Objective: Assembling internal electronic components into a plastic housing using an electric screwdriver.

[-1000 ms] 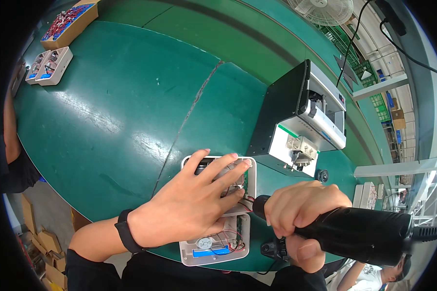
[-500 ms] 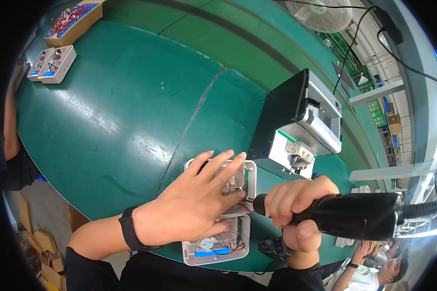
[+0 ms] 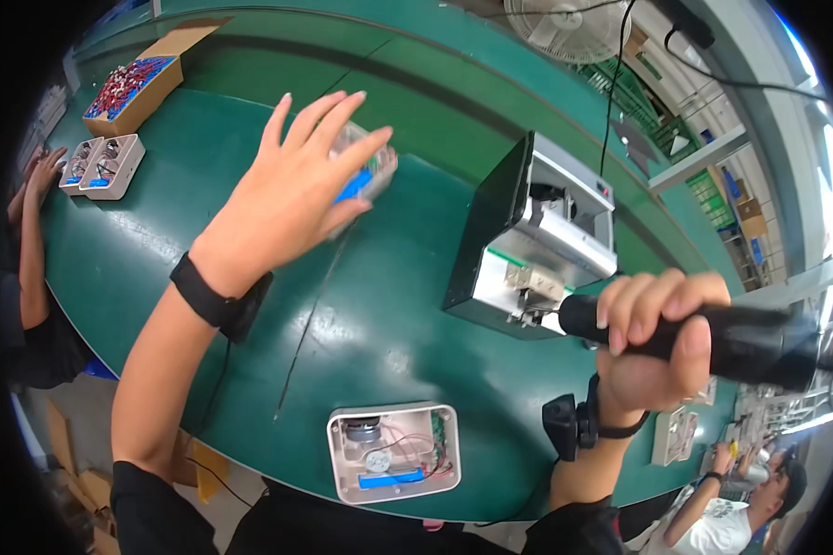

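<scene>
My left hand is stretched out over the far part of the table, its fingers spread. Right beside and partly under those fingers is a blurred pale plastic casing with a blue battery inside; whether the hand touches it I cannot tell. In my right hand is a black corded electric screwdriver, its tip end at the metal outlet of a black-and-silver screw feeder. A second open casing lies near the table's front edge, holding a blue battery, wires, a green board and round parts.
At the far left, a cardboard box of red and blue parts stands behind two casings. Another person's hands are close by. More casings lie at the right, near another person. A fan stands at the back.
One casing has gone from beside the other to the far part of the table, along with my left hand. My right hand has brought the screwdriver from that casing up to the screw feeder.
</scene>
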The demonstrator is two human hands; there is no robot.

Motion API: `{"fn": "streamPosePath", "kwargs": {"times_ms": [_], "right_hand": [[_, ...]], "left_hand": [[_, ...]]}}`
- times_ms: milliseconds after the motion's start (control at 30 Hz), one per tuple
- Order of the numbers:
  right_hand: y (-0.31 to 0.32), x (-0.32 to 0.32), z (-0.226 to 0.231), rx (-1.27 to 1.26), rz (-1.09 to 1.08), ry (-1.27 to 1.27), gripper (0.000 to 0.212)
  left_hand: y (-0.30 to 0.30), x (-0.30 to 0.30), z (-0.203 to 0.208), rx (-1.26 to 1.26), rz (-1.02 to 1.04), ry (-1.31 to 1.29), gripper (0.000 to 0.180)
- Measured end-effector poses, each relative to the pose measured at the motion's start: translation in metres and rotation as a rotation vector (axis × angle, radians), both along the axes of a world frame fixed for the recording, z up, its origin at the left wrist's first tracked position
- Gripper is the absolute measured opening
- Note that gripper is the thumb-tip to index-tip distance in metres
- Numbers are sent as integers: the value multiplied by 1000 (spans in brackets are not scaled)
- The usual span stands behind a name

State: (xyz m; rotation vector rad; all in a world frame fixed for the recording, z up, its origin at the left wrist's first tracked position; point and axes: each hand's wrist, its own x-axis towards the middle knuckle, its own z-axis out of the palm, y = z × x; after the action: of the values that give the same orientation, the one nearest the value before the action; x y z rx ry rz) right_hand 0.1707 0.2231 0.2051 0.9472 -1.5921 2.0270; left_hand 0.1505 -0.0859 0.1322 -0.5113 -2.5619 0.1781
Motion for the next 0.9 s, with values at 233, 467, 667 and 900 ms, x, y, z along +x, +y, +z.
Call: {"fn": "streamPosePath", "kwargs": {"times_ms": [233, 467, 667, 900], "right_hand": [[0, -2, 4, 91, 97, -130, 32], [7, 47, 16, 76, 337, -270, 36], [-4, 48, -9, 109, 594, -326, 34], [-4, 53, -1, 36, 556, -352, 28]], "left_hand": [[68, 111, 23, 365, -475, -767, 64], [95, 148, 4, 139, -547, -768, 64], [95, 155, 0, 236, -480, -733, 54], [103, 140, -8, 416, -555, -682, 29]]}}
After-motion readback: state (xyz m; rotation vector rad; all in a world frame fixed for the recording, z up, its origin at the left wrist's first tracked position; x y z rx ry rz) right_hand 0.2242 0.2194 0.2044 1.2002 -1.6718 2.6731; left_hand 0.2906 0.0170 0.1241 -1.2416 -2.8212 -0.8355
